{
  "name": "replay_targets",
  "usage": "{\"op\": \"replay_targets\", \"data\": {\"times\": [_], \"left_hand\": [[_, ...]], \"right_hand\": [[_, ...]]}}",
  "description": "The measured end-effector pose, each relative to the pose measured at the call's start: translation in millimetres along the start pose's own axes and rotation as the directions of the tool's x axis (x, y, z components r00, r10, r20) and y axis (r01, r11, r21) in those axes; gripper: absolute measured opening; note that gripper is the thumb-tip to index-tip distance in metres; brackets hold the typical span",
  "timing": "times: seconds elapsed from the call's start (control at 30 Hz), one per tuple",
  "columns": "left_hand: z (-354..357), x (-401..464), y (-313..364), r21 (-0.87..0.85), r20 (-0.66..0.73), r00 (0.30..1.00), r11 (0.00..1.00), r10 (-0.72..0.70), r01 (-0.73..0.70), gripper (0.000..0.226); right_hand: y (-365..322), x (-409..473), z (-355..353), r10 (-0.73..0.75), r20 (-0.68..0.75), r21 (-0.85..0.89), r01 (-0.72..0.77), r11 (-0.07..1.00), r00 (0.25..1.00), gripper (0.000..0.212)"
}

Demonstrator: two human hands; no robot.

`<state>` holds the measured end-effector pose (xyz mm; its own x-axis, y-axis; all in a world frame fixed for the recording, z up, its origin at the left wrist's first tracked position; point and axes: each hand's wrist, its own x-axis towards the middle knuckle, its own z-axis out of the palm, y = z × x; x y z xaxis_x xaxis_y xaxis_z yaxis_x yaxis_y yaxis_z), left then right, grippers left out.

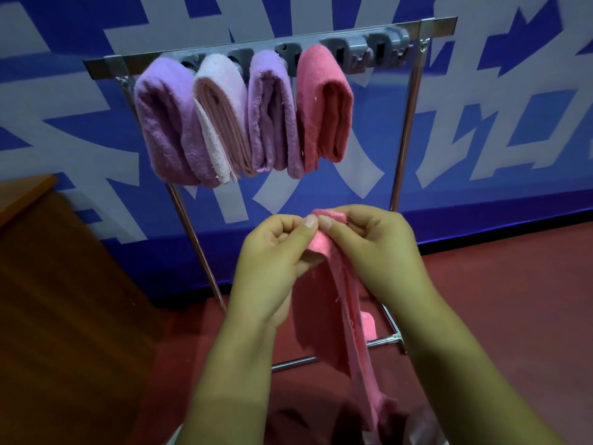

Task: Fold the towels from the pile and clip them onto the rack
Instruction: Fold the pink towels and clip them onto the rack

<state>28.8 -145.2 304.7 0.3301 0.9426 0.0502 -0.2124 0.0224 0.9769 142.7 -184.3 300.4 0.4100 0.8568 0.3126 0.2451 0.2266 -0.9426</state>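
Observation:
A pink towel (321, 316) hangs loose in front of me, pinched at its top edge by my left hand (276, 261) and my right hand (372, 245), thumbs close together. Its lower end trails down toward the bottom of the view. Behind stands a metal rack (407, 123) with a grey clip bar (356, 49). Several folded towels hang clipped on it: a purple towel (163, 123), a pale pink towel (221, 117), a second purple towel (272, 114) and a coral pink towel (321, 104). The clips at the bar's right end hold nothing.
A brown wooden table (64, 300) stands at the left. A blue and white patterned wall (497, 123) runs behind the rack. The rack's lower crossbar (382, 340) lies over the red floor (513, 300).

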Motion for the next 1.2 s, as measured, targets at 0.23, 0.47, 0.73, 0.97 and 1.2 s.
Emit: {"op": "replay_targets", "data": {"times": [0.23,0.47,0.73,0.97,1.2], "left_hand": [[0,0,3,-0.081,-0.057,0.998,0.997,0.017,-0.021,0.016],[-3,0,5,-0.128,-0.087,0.996,0.991,0.032,-0.043,0.014],[-12,-6,13,-0.135,0.104,0.992,0.989,0.076,-0.061,0.016],[-64,10,-14,0.31,0.171,0.956,0.907,0.24,-0.283,0.046],[-72,16,-42,0.139,0.456,0.89,0.989,-0.019,-0.05,0.041]], "right_hand": [[-9,-1,-8,-0.138,0.18,-0.358,0.196,0.913,0.974,0.021],[-14,0,-13,-0.209,0.423,-0.461,0.408,0.788,0.882,0.035],[-6,7,-20,-0.203,0.31,-0.12,0.25,0.961,0.929,0.028],[-11,7,-21,-0.125,0.378,0.317,-0.001,0.948,0.917,0.011],[-9,16,-24,-0.055,0.275,0.376,-0.055,0.925,0.96,0.01]]}}
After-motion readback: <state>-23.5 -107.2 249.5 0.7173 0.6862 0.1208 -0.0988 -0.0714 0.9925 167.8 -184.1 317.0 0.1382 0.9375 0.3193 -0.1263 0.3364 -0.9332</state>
